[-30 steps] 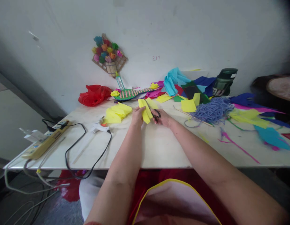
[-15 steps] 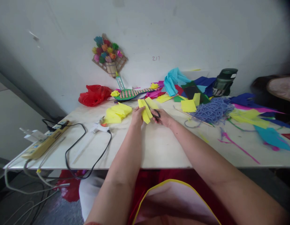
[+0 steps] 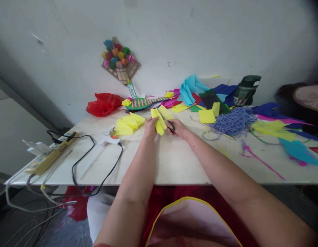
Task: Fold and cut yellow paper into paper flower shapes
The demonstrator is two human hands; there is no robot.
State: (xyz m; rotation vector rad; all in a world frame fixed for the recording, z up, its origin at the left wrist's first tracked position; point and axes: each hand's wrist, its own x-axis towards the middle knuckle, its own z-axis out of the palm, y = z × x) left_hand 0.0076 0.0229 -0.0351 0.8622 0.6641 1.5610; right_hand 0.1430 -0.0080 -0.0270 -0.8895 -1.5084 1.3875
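From the head view, your left hand (image 3: 150,128) has its fingers pinching a folded yellow paper (image 3: 158,122), a soft-looking, creased piece with straight edges, raised in front of you above the middle of the tabletop (image 3: 179,168). Your right hand (image 3: 179,130) is just beside it, fingers grasping the looped dark handles of the scissors (image 3: 172,127); the blades are mostly hidden, so you cannot tell how far apart they stand.

To the left of your hands lies a loose, rumpled yellow sheet (image 3: 128,123), and near it a smooth white glue gun (image 3: 107,140) with a thin black cord (image 3: 118,157). Farther left sits a long, boxy power strip (image 3: 49,157). Behind, you have a thin, crinkled red bag (image 3: 104,104) and a curved green board (image 3: 146,102) with a woven, checked face — a ruffled yellow flower at each end.

On your right, a tangled heap of bluish string (image 3: 232,120) spreads beside a flat yellow square (image 3: 207,116), with a slim wooden stick (image 3: 216,129) in front — and a rounded dark bottle (image 3: 246,90) stands behind.
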